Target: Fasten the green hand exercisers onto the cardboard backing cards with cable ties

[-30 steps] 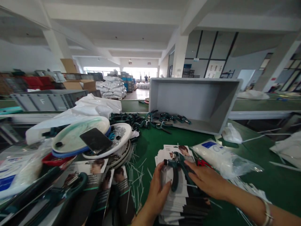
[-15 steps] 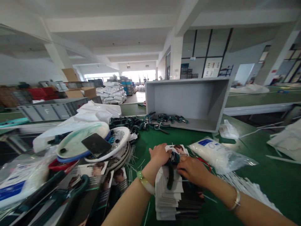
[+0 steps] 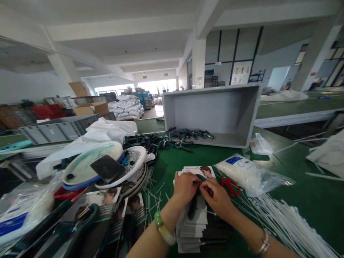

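Observation:
Both hands meet over a stack of printed cards (image 3: 192,229) on the green table. Lying along the top card is a hand tool (image 3: 192,208) with dark green, plier-like handles; its upper part is mostly covered by my fingers. My left hand (image 3: 185,186) is closed, its fingertips at the tool's upper end. My right hand (image 3: 217,197) makes a pinch right beside the left fingertips. Whatever is in that pinch is too small to make out. Red-handled scissors (image 3: 231,187) lie just right of the cards. Loose white cable ties (image 3: 285,218) spread out farther right.
A grey crate (image 3: 209,114) lies on its side at the back, with dark green tools (image 3: 150,141) heaped before it. A bag of cable ties (image 3: 247,172) is at right. Round lids (image 3: 92,161) and carded tools (image 3: 72,225) crowd the left.
My hands have drawn together over the tool, and the right fingers now pinch by the left fingertips. The red scissors' handles show more. The view has shifted slightly.

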Action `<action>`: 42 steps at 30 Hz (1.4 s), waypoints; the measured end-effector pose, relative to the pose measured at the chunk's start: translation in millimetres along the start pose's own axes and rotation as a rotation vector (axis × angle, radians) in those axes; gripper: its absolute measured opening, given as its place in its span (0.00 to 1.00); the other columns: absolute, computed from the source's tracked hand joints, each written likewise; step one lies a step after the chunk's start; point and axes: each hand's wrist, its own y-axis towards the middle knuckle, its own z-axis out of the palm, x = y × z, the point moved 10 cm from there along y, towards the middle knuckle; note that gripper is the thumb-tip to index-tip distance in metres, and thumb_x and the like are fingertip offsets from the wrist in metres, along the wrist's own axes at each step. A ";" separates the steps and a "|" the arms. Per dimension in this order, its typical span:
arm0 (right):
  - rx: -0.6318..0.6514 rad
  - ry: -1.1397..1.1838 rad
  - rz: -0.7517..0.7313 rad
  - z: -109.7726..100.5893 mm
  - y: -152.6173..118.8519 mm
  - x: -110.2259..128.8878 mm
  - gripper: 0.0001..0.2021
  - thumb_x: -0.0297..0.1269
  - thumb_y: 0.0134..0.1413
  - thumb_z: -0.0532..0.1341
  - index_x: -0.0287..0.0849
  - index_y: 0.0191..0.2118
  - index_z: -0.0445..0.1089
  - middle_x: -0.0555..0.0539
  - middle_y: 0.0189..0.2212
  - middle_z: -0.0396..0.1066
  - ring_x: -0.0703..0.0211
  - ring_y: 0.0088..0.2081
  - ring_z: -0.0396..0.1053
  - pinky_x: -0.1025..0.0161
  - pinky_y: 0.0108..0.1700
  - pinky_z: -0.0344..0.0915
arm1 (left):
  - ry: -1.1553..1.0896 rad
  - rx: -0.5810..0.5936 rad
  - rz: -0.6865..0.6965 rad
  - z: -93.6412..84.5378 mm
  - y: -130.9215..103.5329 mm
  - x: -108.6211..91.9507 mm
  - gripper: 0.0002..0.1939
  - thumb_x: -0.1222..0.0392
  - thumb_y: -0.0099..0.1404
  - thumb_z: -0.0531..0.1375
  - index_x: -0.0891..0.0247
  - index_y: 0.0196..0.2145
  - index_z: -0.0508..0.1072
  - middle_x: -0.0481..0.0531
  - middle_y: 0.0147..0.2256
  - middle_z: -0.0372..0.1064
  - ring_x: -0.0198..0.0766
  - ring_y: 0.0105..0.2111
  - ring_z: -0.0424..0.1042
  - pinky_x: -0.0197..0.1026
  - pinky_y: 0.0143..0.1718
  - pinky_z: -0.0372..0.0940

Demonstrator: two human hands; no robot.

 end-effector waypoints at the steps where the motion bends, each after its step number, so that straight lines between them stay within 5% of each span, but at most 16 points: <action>1: 0.007 0.000 0.017 1.5 -2.1 -0.5 0.09 0.38 0.56 0.52 0.42 0.29 0.65 0.49 0.25 0.62 0.60 0.28 0.62 0.64 0.31 0.59 | 0.014 -0.019 0.014 -0.4 -1.6 -1.6 0.09 0.60 0.58 0.56 0.50 0.32 0.76 0.45 0.36 0.75 0.42 0.41 0.68 0.61 0.53 0.45; 11: -0.125 0.027 0.098 -7.3 -10.0 -16.1 0.13 0.43 0.57 0.51 0.41 0.27 0.64 0.48 0.26 0.64 0.59 0.29 0.64 0.63 0.31 0.60 | 0.097 -0.108 0.115 -3.2 -11.1 -16.7 0.09 0.63 0.58 0.56 0.52 0.32 0.74 0.46 0.35 0.73 0.41 0.39 0.69 0.62 0.55 0.41; 20: -0.069 -0.010 0.151 -1.6 -3.2 -21.6 0.12 0.41 0.53 0.51 0.42 0.24 0.64 0.48 0.24 0.64 0.59 0.27 0.63 0.64 0.31 0.59 | 0.027 -0.079 0.111 2.8 -10.4 -10.9 0.10 0.64 0.57 0.55 0.52 0.33 0.75 0.46 0.35 0.74 0.41 0.40 0.69 0.60 0.57 0.39; 25: 0.014 0.022 0.210 5.7 7.0 -30.0 0.11 0.39 0.49 0.54 0.42 0.21 0.63 0.52 0.17 0.63 0.62 0.21 0.61 0.66 0.24 0.55 | -0.265 0.055 0.132 4.6 -12.4 -4.7 0.22 0.67 0.54 0.55 0.52 0.46 0.69 0.45 0.41 0.73 0.39 0.44 0.69 0.50 0.54 0.52; 28: -0.006 0.034 0.208 5.1 7.7 -30.0 0.09 0.37 0.47 0.55 0.42 0.21 0.64 0.53 0.16 0.61 0.63 0.20 0.60 0.66 0.23 0.54 | -0.376 0.072 0.226 1.7 -15.4 -10.0 0.16 0.63 0.56 0.57 0.55 0.43 0.71 0.45 0.39 0.74 0.36 0.41 0.70 0.38 0.47 0.60; 31: -0.070 0.052 0.207 1.3 3.6 -29.2 0.04 0.35 0.45 0.57 0.42 0.25 0.66 0.53 0.18 0.62 0.63 0.21 0.60 0.66 0.24 0.56 | -0.343 -0.067 0.174 -2.5 -13.1 -1.1 0.07 0.61 0.59 0.56 0.59 0.31 0.74 0.46 0.32 0.74 0.35 0.35 0.71 0.36 0.40 0.63; 37: -0.196 0.123 0.054 -10.5 -0.9 -13.2 0.07 0.36 0.49 0.57 0.43 0.34 0.71 0.47 0.30 0.68 0.62 0.25 0.63 0.64 0.28 0.62 | -0.261 -0.422 0.192 -20.6 -20.7 1.3 0.04 0.59 0.57 0.61 0.62 0.27 0.73 0.50 0.32 0.71 0.36 0.36 0.67 0.39 0.41 0.60; 42: -0.185 0.048 -0.091 -10.2 7.2 2.8 0.05 0.32 0.49 0.56 0.43 0.31 0.69 0.44 0.36 0.70 0.55 0.39 0.67 0.58 0.42 0.64 | -0.175 -0.452 0.327 -35.7 -28.2 -20.3 0.05 0.61 0.59 0.58 0.62 0.27 0.72 0.51 0.33 0.69 0.37 0.36 0.66 0.41 0.41 0.58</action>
